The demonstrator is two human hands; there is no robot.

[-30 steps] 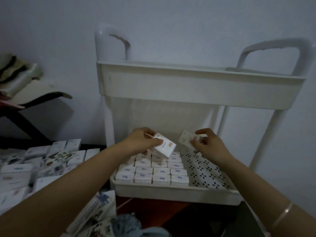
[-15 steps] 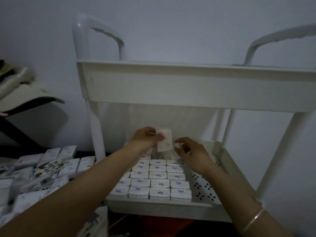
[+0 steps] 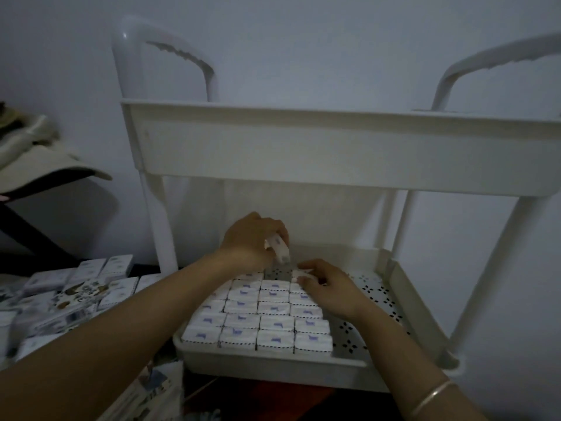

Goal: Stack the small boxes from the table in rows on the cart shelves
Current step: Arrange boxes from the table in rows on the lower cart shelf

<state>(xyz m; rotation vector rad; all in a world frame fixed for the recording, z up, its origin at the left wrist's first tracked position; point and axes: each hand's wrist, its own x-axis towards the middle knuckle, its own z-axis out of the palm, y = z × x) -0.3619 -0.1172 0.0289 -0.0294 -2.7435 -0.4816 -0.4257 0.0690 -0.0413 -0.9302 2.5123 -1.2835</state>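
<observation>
So, going off the cart's lower shelf [image 3: 403, 287]: my left hand [image 3: 252, 241] is over its back part, fingers curled round a tilted box [image 3: 280, 252] that hangs just above a bare gap [image 3: 277, 273] in the back row. My right hand [image 3: 331, 291] is just beside that gap, fingertips pinching a second box [image 3: 302, 272] at the back end of the right-most column.

The packed boxes [image 3: 261, 320] fill the shelf's left and middle in four tight columns, right up to the front rim. Right of them the perforated floor [image 3: 373, 302] is open up to the shelf's side wall, so there's room to move. The upper shelf [image 3: 334, 153] hangs over it all.

Each box has a small purple mark and a dotted edge, too small to read. Loose boxes [image 3: 88, 287] lie left of the shelf.
</observation>
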